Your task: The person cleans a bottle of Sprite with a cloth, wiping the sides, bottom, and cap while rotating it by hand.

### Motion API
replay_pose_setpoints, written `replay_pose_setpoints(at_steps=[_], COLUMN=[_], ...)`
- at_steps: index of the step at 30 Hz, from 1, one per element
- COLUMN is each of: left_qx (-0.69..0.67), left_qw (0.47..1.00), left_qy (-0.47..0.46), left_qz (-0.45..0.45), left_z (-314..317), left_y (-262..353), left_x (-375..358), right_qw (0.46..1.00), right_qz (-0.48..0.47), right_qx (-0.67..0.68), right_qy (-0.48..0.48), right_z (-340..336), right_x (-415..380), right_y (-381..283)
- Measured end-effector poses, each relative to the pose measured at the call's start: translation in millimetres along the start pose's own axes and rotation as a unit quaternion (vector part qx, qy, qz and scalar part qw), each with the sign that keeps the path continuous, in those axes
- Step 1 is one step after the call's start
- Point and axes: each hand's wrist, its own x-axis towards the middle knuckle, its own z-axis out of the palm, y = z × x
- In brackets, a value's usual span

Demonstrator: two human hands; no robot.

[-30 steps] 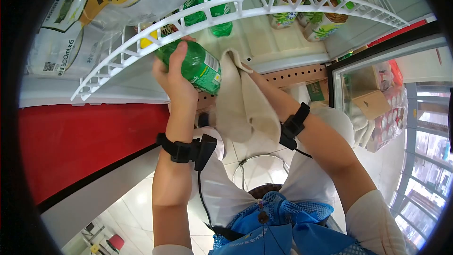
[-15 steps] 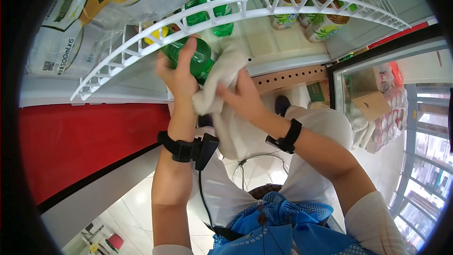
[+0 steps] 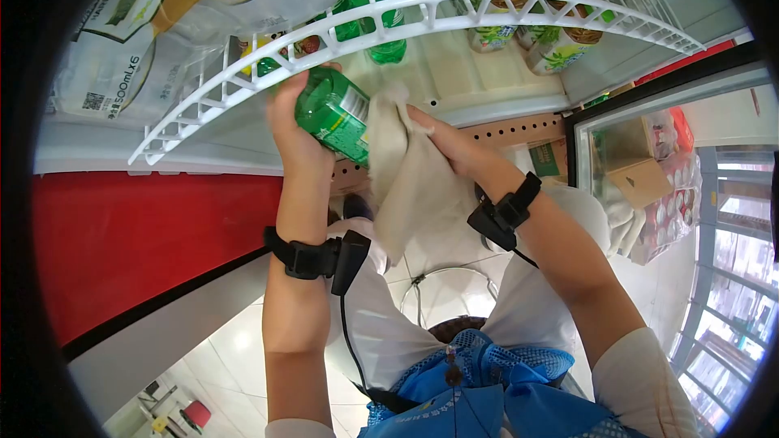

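Observation:
My left hand (image 3: 299,126) is wrapped round a green plastic bottle (image 3: 334,113), which lies tilted just below the front of the white wire shelf (image 3: 422,15). The bottle's base points down and right, and its neck end is hidden behind the shelf edge and my fingers. A pale cloth (image 3: 402,158) hangs from my right hand (image 3: 446,142), its upper part right beside the bottle's base. My right fingers are closed on the cloth and partly covered by it.
More green bottles (image 3: 388,12) stand inside the cooler, with green-capped drinks (image 3: 564,49) to the right. Wrapped water bottles (image 3: 122,57) sit on the shelf at left. The glass door (image 3: 578,154) is open at right, near cartons (image 3: 641,182) and shrink-wrapped cans (image 3: 673,195).
The bottle has turned, showing more of its side and label. My right hand has moved right, away from the bottle, and the cloth now hangs more spread out.

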Motion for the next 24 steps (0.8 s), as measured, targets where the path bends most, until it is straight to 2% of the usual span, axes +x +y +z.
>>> replay_pose_setpoints(at_steps=[2,3,5,6,8,14,18,20,21,23,24], left_qx=[0.002,0.002,0.05,0.05,0.092,0.095,0.162,0.157,0.158,0.058,0.058], left_qw=[0.999,0.999,0.992,0.992,0.984,0.98,0.965,0.966,0.966,0.986,0.986], left_qy=[0.043,0.044,0.102,0.104,0.106,0.127,0.163,0.163,0.163,0.146,0.146], left_qz=[0.018,0.018,0.053,0.054,0.11,0.121,0.126,0.122,0.122,0.05,0.05], left_z=[-2,-7,-21,-19,-10,5,1,-1,-7,-20,-17], left_y=[3,2,-2,1,3,0,-7,-8,-8,-7,-5], left_x=[2,3,7,5,1,-1,5,6,9,17,15], right_qw=[0.983,0.983,0.974,0.974,0.952,0.957,0.952,0.964,0.964,0.968,0.968], right_qz=[0.128,0.128,0.051,0.052,0.043,0.061,0.025,-0.07,-0.069,-0.152,-0.152], right_qx=[0.134,0.134,0.222,0.222,0.299,0.281,0.304,0.245,0.246,0.159,0.159], right_qy=[0.008,0.009,0.016,0.015,-0.047,0.042,0.036,0.081,0.08,0.124,0.124], right_z=[-2,-1,6,6,4,12,4,0,-1,-2,-2], right_x=[3,3,3,5,9,7,7,7,6,4,4], right_y=[4,7,14,16,17,18,10,5,4,4,4])
